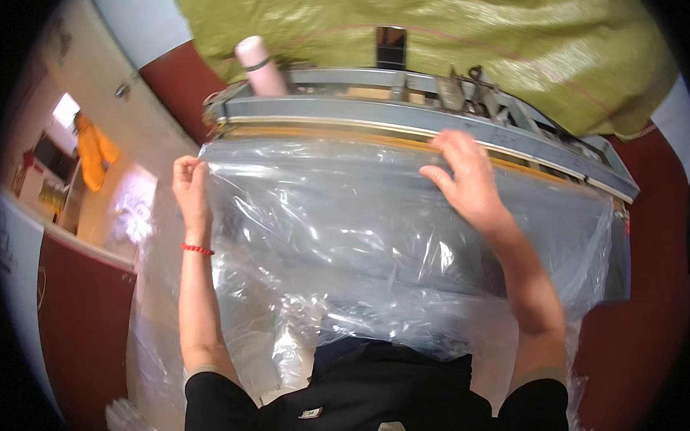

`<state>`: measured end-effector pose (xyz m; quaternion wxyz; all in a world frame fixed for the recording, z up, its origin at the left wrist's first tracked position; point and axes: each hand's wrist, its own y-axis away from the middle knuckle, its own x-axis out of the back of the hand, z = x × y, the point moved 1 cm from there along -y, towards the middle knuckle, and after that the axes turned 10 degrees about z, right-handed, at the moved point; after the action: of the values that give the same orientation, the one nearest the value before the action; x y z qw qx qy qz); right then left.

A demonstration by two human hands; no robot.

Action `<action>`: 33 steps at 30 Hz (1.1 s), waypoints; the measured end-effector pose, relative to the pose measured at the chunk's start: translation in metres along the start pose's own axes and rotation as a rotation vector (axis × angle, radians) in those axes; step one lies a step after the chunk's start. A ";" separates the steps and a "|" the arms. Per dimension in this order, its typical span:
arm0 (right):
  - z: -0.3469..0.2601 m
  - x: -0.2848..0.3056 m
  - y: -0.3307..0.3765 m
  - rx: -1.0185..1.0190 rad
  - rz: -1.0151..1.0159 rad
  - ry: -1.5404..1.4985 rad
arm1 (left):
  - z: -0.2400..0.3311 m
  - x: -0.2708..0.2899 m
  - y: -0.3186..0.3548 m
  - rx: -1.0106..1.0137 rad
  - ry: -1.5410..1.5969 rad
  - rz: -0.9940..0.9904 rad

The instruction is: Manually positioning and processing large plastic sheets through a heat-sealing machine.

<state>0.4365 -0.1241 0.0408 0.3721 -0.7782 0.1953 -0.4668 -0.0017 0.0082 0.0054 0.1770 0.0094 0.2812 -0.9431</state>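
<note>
A wide sheet of clear plastic film spreads in front of me, wrinkled and shiny, and hangs down toward my body. At its upper left corner my left hand pinches the edge between thumb and fingers; a red bead bracelet circles that wrist. My right hand is over the film's far edge, right of the middle, thumb apart from the fingers and holding nothing. Its fingertips reach a long grey metal frame with a yellow strip along its near side; whether they touch it I cannot tell.
A pink bottle stands at the frame's left end. Behind it is a dark phone-like slab against a yellow-green woven sheet. Scissors-like tools lie in the frame. At left are a door and an orange garment.
</note>
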 end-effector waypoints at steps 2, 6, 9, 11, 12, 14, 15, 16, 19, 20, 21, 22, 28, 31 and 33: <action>0.007 -0.011 0.016 -0.380 -0.323 -0.337 | 0.014 -0.018 0.027 -0.140 -0.095 0.226; 0.004 -0.014 0.056 -0.534 -0.279 -0.517 | 0.012 0.031 0.041 -0.100 -0.625 0.073; 0.064 0.044 0.104 -0.586 -0.006 -0.214 | -0.011 0.040 0.077 -0.223 -0.945 -0.356; 0.102 0.107 0.150 -0.649 0.058 -0.024 | -0.018 0.033 0.108 -0.462 -0.944 -0.501; 0.122 0.138 0.180 -0.731 0.090 0.073 | -0.007 0.022 0.123 -0.460 -0.939 -0.509; 0.142 0.194 0.231 -0.713 0.119 0.249 | 0.026 -0.003 0.149 -0.419 -0.948 -0.760; 0.142 0.215 0.246 -0.718 0.124 0.314 | 0.027 -0.011 0.153 -0.419 -0.944 -0.766; 0.141 0.228 0.257 -0.721 0.125 0.318 | 0.025 -0.020 0.153 -0.387 -0.908 -0.806; 0.136 0.249 0.277 -0.803 0.152 0.302 | 0.016 -0.051 0.135 -0.383 -0.843 -0.842; 0.134 0.252 0.280 -0.816 0.156 0.286 | 0.008 -0.062 0.126 -0.424 -0.818 -0.857; 0.133 0.253 0.284 -0.830 0.161 0.268 | 0.000 -0.073 0.117 -0.464 -0.794 -0.871; 0.132 0.256 0.287 -0.836 0.170 0.269 | -0.010 -0.084 0.109 -0.474 -0.791 -0.876; 0.126 0.311 0.333 -0.970 0.092 0.224 | -0.020 -0.126 0.117 -0.679 -0.771 -1.071; 0.117 0.371 0.398 -1.063 0.017 0.250 | 0.040 -0.127 0.169 -0.722 -0.674 -1.166; 0.102 0.395 0.423 -1.267 0.083 0.136 | 0.062 -0.121 0.191 -0.700 -0.680 -1.268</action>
<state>0.7363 -0.6148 -0.0812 -0.1554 -0.8076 0.4868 -0.2945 0.1814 -0.1341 -0.0289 -0.3243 -0.4964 0.4434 -0.6721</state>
